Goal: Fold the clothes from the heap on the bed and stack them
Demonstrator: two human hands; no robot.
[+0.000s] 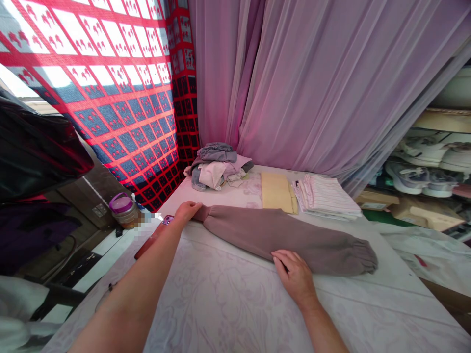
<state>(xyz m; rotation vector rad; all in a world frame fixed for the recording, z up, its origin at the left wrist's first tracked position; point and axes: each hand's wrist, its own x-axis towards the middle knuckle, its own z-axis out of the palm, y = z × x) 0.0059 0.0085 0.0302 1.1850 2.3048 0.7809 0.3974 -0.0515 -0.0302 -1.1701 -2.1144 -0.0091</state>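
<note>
Two open hands: left hand touching, right hand flat on one folded fleece garment.

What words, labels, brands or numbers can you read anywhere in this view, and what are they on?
None can be read. The only possible marking, a pale label on the cardboard box at the right, is too small and blurred to read.
</note>
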